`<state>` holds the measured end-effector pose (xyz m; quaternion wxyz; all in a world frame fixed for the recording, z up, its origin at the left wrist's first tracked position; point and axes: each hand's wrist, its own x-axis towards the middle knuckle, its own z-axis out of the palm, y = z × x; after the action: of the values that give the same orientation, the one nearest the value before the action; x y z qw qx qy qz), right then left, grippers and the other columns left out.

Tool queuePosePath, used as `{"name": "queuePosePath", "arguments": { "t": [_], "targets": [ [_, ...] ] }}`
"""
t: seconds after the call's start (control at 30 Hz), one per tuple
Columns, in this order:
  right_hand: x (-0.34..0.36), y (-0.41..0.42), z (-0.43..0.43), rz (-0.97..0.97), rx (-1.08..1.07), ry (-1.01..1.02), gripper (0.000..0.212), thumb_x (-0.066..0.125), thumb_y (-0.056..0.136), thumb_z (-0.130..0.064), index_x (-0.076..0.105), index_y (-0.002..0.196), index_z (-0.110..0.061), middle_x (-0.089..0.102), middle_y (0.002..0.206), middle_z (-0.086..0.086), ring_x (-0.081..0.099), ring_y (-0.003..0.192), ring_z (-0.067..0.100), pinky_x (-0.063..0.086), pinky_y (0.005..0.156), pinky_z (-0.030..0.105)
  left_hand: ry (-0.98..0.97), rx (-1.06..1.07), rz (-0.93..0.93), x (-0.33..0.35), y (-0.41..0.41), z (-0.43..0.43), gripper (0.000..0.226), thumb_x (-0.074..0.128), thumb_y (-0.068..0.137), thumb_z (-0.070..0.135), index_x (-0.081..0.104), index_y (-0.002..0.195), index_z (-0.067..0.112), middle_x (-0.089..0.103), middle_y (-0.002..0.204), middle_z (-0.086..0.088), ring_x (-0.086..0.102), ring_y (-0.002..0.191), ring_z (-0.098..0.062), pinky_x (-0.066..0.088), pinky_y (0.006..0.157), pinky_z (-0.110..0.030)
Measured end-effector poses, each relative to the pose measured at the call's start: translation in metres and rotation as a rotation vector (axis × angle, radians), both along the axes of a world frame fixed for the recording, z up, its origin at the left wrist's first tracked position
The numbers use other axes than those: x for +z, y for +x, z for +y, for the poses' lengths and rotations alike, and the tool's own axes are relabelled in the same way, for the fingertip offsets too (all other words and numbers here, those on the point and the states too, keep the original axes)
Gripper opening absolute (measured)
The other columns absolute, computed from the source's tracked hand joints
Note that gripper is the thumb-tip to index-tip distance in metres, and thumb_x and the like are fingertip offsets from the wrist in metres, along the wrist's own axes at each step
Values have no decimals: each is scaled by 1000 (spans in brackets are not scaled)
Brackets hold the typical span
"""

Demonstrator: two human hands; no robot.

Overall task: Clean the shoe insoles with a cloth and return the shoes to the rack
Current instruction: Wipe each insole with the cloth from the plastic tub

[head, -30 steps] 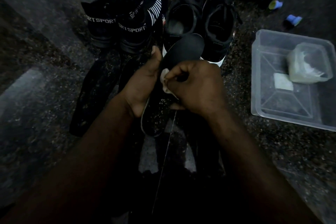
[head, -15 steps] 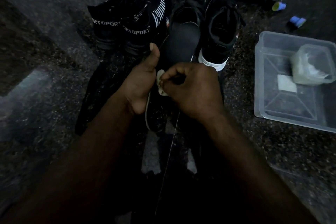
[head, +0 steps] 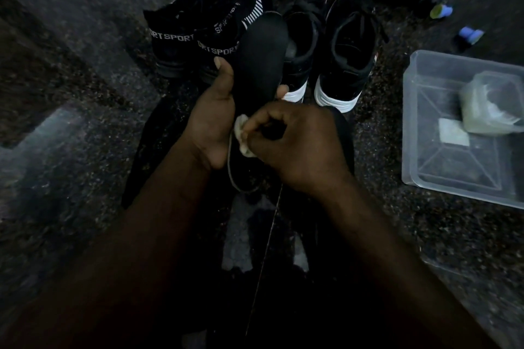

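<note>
The left hand (head: 211, 122) grips a black insole (head: 261, 56), thumb along its left edge and fingers (head: 282, 91) showing at its right edge. The insole's free end points toward twelve o'clock. The right hand (head: 295, 144), just at three o'clock of the left, pinches a small pale cloth (head: 241, 136) against the insole's lower part. At eleven o'clock stand black SPORT shoes (head: 181, 39), and at one o'clock black white-soled shoes (head: 346, 48), heels toward the person. At three o'clock on the dark speckled floor (head: 85, 93) sits a clear plastic tub (head: 425, 178) holding a smaller clear container (head: 490, 105) and a white square (head: 453, 136). Two small blue things (head: 470, 32) lie at two o'clock.
</note>
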<state>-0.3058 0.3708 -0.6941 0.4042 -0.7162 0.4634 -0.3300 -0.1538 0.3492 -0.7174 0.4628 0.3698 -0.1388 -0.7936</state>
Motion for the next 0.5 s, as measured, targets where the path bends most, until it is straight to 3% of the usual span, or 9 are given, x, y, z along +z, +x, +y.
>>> {"name": "queuePosePath", "arguments": {
  "t": [0.07, 0.13, 0.2, 0.27, 0.3, 0.37, 0.5],
  "targets": [
    [-4, -1, -4, 56, -103, -57, 7, 78, 84, -25, 76, 78, -25, 75, 72, -16, 71, 69, 0, 60, 71, 35, -24, 19, -34, -2, -11, 1, 87, 24, 98, 77, 65, 135, 11, 66, 135, -13, 64, 125, -26, 47, 112, -42],
    [-3, -4, -6, 82, -63, -27, 6, 80, 81, -22, 77, 76, -25, 73, 70, -19, 69, 68, -3, 58, 71, 27, -31, 39, -98, -3, -19, 1, 83, 25, 100, 75, 56, 145, 11, 63, 141, -13, 60, 131, -26, 49, 109, -40],
    [0, -7, -5, 134, 37, -16, 8, 82, 77, -19, 78, 75, -26, 70, 66, -22, 67, 67, -5, 52, 67, 15, -21, 66, -90, -2, -18, 1, 83, 24, 101, 73, 59, 141, 9, 64, 138, -14, 63, 126, -26, 56, 99, -37],
    [3, -6, -3, 177, 148, -7, 9, 82, 76, -18, 78, 74, -26, 69, 66, -23, 67, 70, -6, 49, 67, 12, 5, 49, -52, 1, -13, 1, 90, 21, 97, 78, 70, 122, 6, 69, 122, -13, 67, 110, -26, 60, 88, -36],
    [3, -5, -2, 172, 205, 11, 9, 82, 76, -18, 78, 75, -26, 71, 69, -22, 68, 71, -5, 52, 69, 14, 12, 41, -41, 1, -9, 1, 93, 20, 95, 81, 70, 117, 6, 68, 116, -11, 65, 104, -24, 61, 87, -36],
    [1, -2, 0, 133, 252, 9, 7, 81, 77, -17, 80, 77, -24, 75, 75, -19, 70, 74, -3, 57, 74, 22, -6, 60, -16, 3, -3, 0, 93, 17, 94, 82, 62, 124, 7, 64, 114, -7, 60, 102, -20, 59, 88, -36],
    [-4, 5, 4, 59, 123, -46, 3, 78, 79, -23, 79, 80, -25, 76, 77, -16, 72, 74, 1, 60, 75, 36, -26, 54, 2, 6, 4, -6, 91, 15, 94, 82, 46, 139, 9, 62, 119, -4, 57, 107, -19, 53, 101, -40]
  ]
}}
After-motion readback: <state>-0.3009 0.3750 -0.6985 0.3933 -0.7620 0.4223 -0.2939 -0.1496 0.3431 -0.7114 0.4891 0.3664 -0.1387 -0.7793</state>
